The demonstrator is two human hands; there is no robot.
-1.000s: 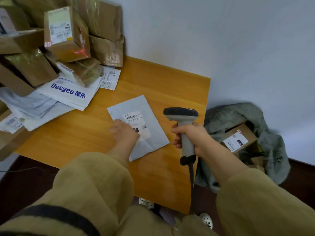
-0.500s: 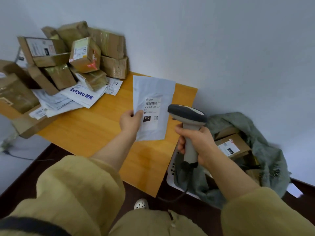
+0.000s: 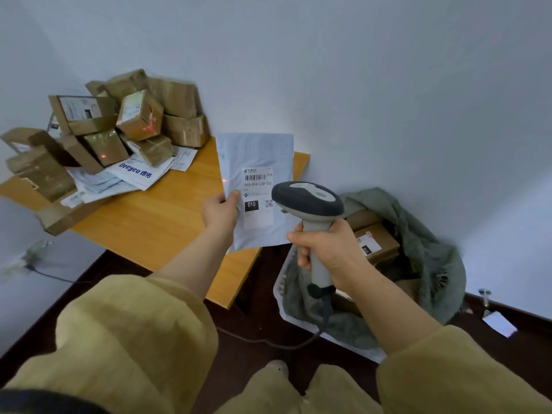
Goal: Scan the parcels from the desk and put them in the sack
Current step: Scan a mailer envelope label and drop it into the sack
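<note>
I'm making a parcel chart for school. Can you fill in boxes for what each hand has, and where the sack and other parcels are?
Left hand: pinches the white mailer at its left edge, label facing us
Right hand: grips the scanner by its handle, beside the label
Sack: grey-green, open, on the floor right of the desk, cardboard boxes inside
Other parcels: piled on the desk's far left corner

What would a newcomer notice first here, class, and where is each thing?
First, the white mailer held up mid-frame by the left hand, the grey scanner in the right hand before it. Then the heap of cardboard boxes far left on the desk, and the green sack on the floor, right.
</note>
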